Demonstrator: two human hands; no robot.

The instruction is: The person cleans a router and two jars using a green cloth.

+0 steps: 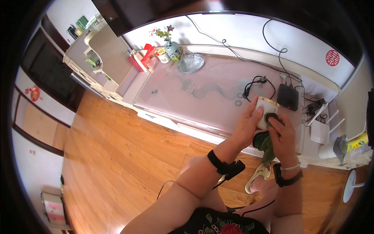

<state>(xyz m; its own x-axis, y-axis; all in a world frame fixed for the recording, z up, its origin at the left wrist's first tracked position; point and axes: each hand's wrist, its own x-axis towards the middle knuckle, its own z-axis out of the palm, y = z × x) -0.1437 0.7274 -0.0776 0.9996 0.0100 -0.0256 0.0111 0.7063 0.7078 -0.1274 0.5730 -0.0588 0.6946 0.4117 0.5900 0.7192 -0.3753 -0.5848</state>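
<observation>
Over the right part of the glass-topped cabinet [210,99], my left hand [248,122] grips a white cup-like container [265,107] with a gold-coloured rim. The container is tilted, and its contents cannot be seen. My right hand [282,134] holds a dark green cloth [267,146] and presses a bunched part of it against the container's side. The rest of the cloth hangs below, between my hands. Just beyond the container lie a coiled black cable with a plug [260,80] and a black set-top box [287,96].
A white router [320,131] with raised antennas stands at the right, near a tangle of cables and adapters. Toward the left back are a round metal tray [191,63], a flower vase [173,49] and a lidded tub [163,55]. A large television [163,11] overhangs the cabinet.
</observation>
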